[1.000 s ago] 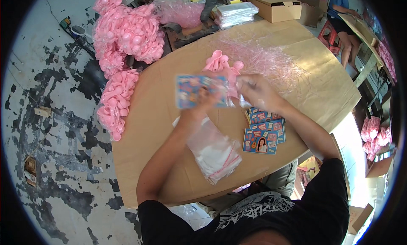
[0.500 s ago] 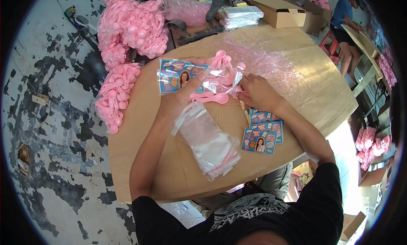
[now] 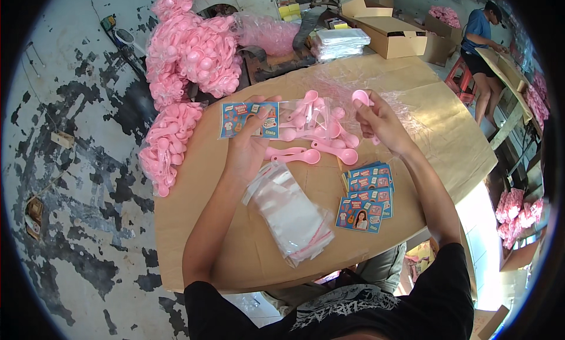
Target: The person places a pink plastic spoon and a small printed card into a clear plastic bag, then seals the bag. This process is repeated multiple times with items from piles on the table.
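Observation:
My left hand [image 3: 248, 141] grips a clear plastic bag [image 3: 321, 107] above the table. A printed blue card [image 3: 232, 121] shows at the bag's left end, partly covered by my thumb. Pink spoons show at the bag's right part; which lie inside it and which behind is hard to tell. My right hand [image 3: 381, 123], apart from the bag on its right, pinches one pink spoon [image 3: 361, 97] with its bowl upward. Loose pink spoons [image 3: 348, 156] lie on the table just below the bag.
A stack of clear plastic bags [image 3: 288, 207] and several blue cards [image 3: 359, 213] lie nearer me on the brown-covered table [image 3: 235, 246]. Pink shredded strands [image 3: 406, 113] spread behind my right hand. Bagged spoons [image 3: 206, 54], flat plastic packs [image 3: 341, 44] and cardboard boxes [image 3: 394, 37] stand beyond; a co-worker [image 3: 479, 40] is at far right.
My right hand has moved right from the bag's end and now holds a pink spoon upright. More loose spoons show on the table. My left hand still holds the bag.

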